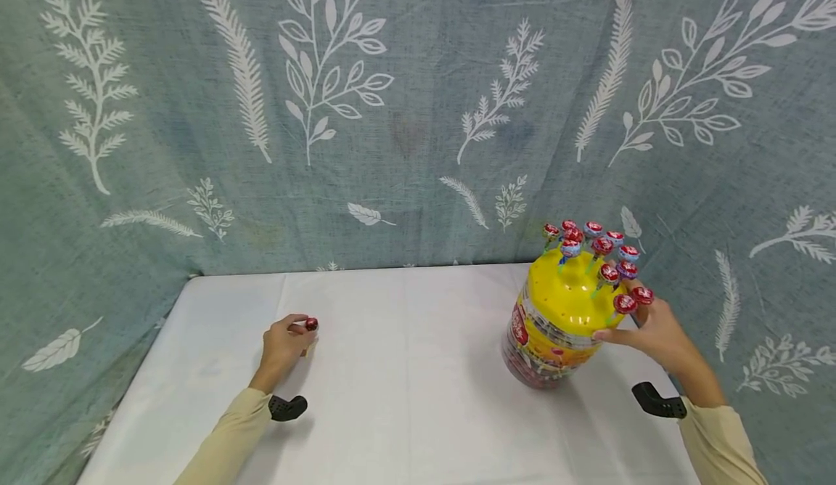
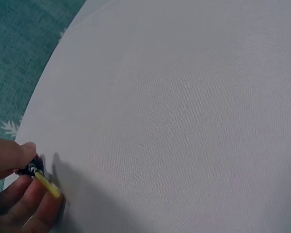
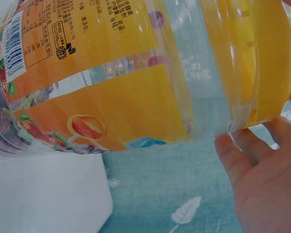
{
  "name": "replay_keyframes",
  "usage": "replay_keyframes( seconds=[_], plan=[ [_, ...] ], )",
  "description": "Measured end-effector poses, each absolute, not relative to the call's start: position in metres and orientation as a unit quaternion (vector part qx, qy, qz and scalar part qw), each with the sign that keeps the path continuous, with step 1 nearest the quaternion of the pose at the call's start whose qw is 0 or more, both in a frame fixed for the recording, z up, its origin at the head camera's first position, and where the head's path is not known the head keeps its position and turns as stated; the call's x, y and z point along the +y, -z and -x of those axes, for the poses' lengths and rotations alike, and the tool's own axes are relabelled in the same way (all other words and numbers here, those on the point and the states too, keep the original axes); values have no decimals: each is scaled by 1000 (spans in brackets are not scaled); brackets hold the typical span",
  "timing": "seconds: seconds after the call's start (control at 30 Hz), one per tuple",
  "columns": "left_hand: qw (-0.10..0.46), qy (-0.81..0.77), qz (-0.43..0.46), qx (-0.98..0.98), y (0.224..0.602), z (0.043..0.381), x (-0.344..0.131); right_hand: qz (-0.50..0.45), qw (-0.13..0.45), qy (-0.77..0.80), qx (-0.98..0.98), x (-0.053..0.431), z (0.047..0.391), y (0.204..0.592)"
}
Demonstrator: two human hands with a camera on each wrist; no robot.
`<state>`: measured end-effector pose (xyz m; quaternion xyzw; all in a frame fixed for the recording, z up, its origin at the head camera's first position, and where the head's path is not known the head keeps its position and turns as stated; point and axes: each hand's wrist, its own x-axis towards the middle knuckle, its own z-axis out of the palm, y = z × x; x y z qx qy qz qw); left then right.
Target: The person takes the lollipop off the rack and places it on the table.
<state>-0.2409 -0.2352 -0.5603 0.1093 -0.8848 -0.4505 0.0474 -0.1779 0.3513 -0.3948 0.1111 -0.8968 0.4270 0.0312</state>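
At the table's left, my left hand (image 1: 285,345) pinches a lollipop (image 1: 311,323) by its dark red wrapped head, between thumb and fingers. In the left wrist view its yellow stick (image 2: 47,185) points down and away from the palm. To the right, my right hand (image 1: 656,334) grips the yellow lid (image 1: 564,292) of a clear plastic lollipop jar (image 1: 551,354), thumb at the front and fingers round the side. Several wrapped lollipops (image 1: 608,274) stand stick-down in the lid. Through the jar's clear wall, more wrapped candies (image 3: 1,114) show near the base.
A white cloth covers the table (image 1: 405,390). Behind it and at both sides hangs a green-grey curtain (image 1: 405,144) with white leaf prints. Each wrist wears a black camera mount (image 1: 287,407). The jar's orange label (image 3: 111,107) carries printed text and a barcode.
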Motion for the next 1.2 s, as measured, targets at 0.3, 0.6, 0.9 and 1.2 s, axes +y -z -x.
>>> replay_keyframes(
  seconds=[0.3, 0.6, 0.9, 1.2],
  plan=[
    [40, 423, -96, -900, 541, 239, -229, -109, 33, -431, -895, 348, 178, 394],
    [49, 433, -92, -896, 525, 243, -218, -116, 34, -437, -891, 347, 178, 395],
    [50, 487, -87, -867, 502, 248, -198, -116, 40, -434, -892, 349, 176, 396],
    [56, 574, -42, -816, 470, 243, -166, -128, 47, -443, -886, 349, 176, 397]
  ],
)
